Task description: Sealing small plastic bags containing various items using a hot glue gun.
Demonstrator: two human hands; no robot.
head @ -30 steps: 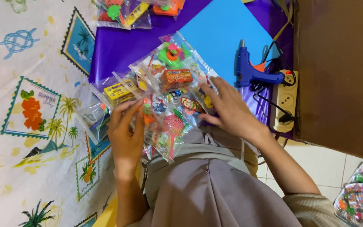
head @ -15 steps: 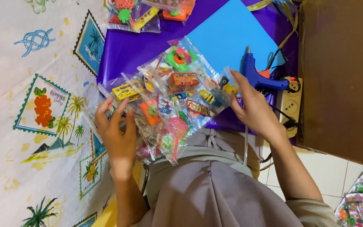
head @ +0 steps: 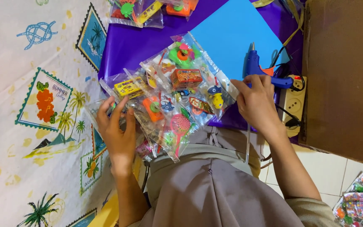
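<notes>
left hand (head: 118,136) is flat on the near end of the fanned row of clear toy packets (head: 169,98), fingers spread and pressing, not closed around anything. right hand (head: 257,103) pinches the far end packet between thumb and fingertips, right beside the blue glue gun (head: 259,69). the row lies across the near edge of the purple sheet (head: 127,44), overlapping the light blue sheet (head: 232,31). best handled by keeping that left palm down so the strip stays flat while the right works the end. close company: the gun's nozzle and cord, the power strip (head: 294,105) touching the cardboard box (head: 343,75), more packets (head: 148,8) at the far edge, another bundle (head: 360,201) on the floor tiles.
</notes>
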